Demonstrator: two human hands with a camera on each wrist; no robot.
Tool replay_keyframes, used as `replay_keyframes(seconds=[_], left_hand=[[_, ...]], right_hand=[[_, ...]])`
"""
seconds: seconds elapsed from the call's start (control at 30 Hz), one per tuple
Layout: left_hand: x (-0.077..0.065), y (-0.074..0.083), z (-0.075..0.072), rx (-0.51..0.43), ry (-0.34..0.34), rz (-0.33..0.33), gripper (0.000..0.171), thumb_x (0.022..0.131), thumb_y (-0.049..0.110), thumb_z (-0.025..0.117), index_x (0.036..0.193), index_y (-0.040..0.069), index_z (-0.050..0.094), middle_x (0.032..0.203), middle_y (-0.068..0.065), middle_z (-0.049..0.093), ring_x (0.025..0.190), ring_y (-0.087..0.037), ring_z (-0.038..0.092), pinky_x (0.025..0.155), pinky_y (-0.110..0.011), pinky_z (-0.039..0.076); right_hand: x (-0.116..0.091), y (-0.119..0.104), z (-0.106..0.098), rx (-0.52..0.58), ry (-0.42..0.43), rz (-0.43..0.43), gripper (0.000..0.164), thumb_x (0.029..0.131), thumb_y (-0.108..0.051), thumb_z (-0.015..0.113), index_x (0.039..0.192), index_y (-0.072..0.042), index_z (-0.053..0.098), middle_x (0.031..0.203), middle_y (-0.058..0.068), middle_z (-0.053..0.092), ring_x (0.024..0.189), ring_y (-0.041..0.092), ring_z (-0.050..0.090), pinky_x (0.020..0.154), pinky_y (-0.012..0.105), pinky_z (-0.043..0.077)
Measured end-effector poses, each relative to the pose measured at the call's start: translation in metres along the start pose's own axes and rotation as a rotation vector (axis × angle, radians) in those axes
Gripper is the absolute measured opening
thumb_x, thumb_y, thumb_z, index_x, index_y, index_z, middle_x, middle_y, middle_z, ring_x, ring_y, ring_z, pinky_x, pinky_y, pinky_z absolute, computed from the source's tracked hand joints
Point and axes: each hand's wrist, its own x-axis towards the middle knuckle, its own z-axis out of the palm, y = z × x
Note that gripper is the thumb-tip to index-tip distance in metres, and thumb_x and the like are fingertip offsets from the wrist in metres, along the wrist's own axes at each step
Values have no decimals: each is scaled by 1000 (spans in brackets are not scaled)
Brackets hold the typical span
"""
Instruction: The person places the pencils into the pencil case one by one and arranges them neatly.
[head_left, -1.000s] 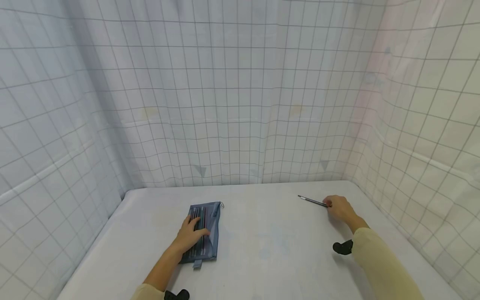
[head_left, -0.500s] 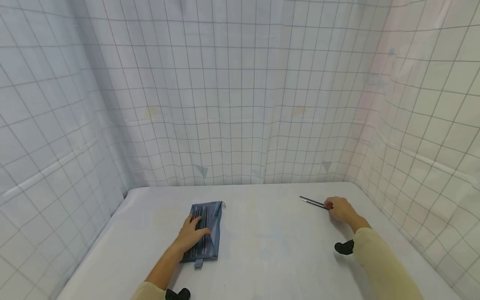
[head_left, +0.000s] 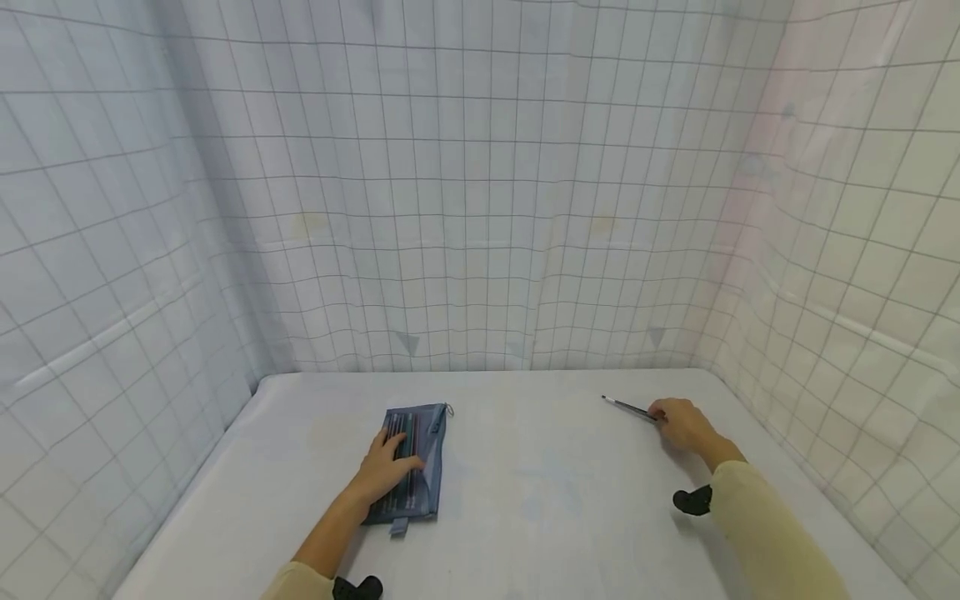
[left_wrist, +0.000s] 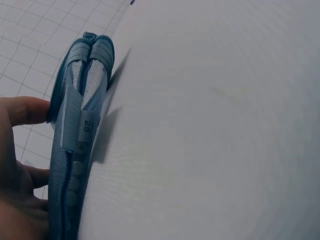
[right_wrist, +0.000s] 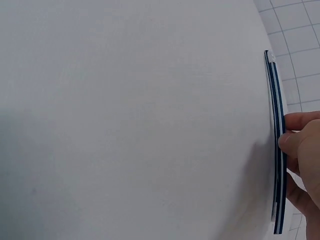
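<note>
A blue mesh pencil case lies flat on the table, long thin items showing through it. My left hand rests on top with spread fingers; the left wrist view shows the zipped side of the case and fingertips touching its upper face. Far to the right, my right hand pinches a thin dark pencil between thumb and fingers. Close up, that striped dark blue pencil lies alongside a second dark stick with a white end. Whether the fingers also grip the second stick cannot be seen.
The white table ends at a gridded white curtain behind, with more curtain on both sides. A metal ring sits at the case's far corner. Black wrist mounts stick out from both forearms.
Half a second ago two sticks showed apart at my right hand; now they look like a single line. The left hand stays on the pencil case. The head view has shifted slightly.
</note>
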Motion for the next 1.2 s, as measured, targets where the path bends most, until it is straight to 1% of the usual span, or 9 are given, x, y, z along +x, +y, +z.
replay_keyframes(seconds=[0.1, 0.2, 0.33, 0.47, 0.6, 0.73, 0.97, 1.1, 1.2], left_hand=[[1, 0, 1, 0, 1, -3, 85, 89, 34, 70, 156, -6, 36, 165, -35, 9, 147, -60, 11, 112, -75, 17], [2, 0, 2, 4, 4, -9, 85, 88, 34, 70, 156, -6, 36, 165, -34, 10, 147, -60, 12, 112, -75, 18], [2, 3, 4, -5, 0, -4, 85, 88, 33, 70, 156, -6, 36, 165, -34, 9, 147, -60, 11, 112, -75, 17], [1, 2, 5, -1, 3, -2, 86, 88, 34, 70, 156, -6, 36, 165, -34, 10, 147, -60, 11, 111, -76, 17], [1, 1, 3, 5, 7, -6, 86, 88, 34, 70, 156, -6, 35, 165, -34, 10, 147, -61, 11, 111, -76, 17], [0, 2, 3, 3, 6, -5, 86, 88, 33, 70, 156, -6, 35, 165, -34, 9, 147, -60, 11, 111, -76, 16], [-2, 5, 4, -2, 10, -4, 86, 88, 33, 70, 156, -7, 35, 164, -35, 10, 147, -60, 12, 112, -75, 17], [-3, 4, 4, -3, 8, -9, 86, 88, 33, 70, 156, -7, 35, 164, -35, 10, 147, -60, 12, 112, -75, 17], [-3, 3, 3, -2, 10, -8, 86, 88, 33, 70, 156, -7, 35, 164, -35, 10, 148, -60, 12, 113, -75, 16]], right_hand=[[1, -1, -3, 13, 6, -11, 22, 91, 10, 59, 109, 6, 71, 105, 19, 70, 105, 42, 64, 90, 59, 50], [2, -1, -6, 29, -3, -3, 22, 90, 10, 59, 109, 6, 70, 103, 17, 69, 102, 39, 64, 89, 58, 50], [5, 0, -7, 45, -4, 10, 23, 90, 10, 58, 109, 6, 70, 103, 16, 69, 101, 38, 63, 89, 58, 50], [9, -2, -5, 70, 8, -3, 22, 90, 10, 59, 109, 7, 70, 104, 18, 69, 103, 40, 63, 90, 58, 50], [12, -9, 0, 114, 25, -15, 22, 91, 7, 59, 110, 8, 69, 106, 19, 69, 104, 41, 63, 91, 58, 50], [14, -21, 5, 188, 40, 14, 24, 95, 5, 58, 116, 8, 68, 112, 20, 68, 109, 41, 62, 92, 57, 50], [16, -53, 11, 326, 65, 47, 27, 100, 0, 56, 124, 11, 64, 122, 26, 65, 117, 45, 60, 94, 55, 51], [22, -66, 20, 361, 58, 71, 28, 102, -3, 56, 128, 7, 64, 125, 23, 65, 119, 42, 60, 94, 52, 53], [28, -76, 24, 396, 45, 80, 30, 103, -4, 56, 130, 5, 65, 126, 21, 65, 118, 39, 60, 91, 50, 54]])
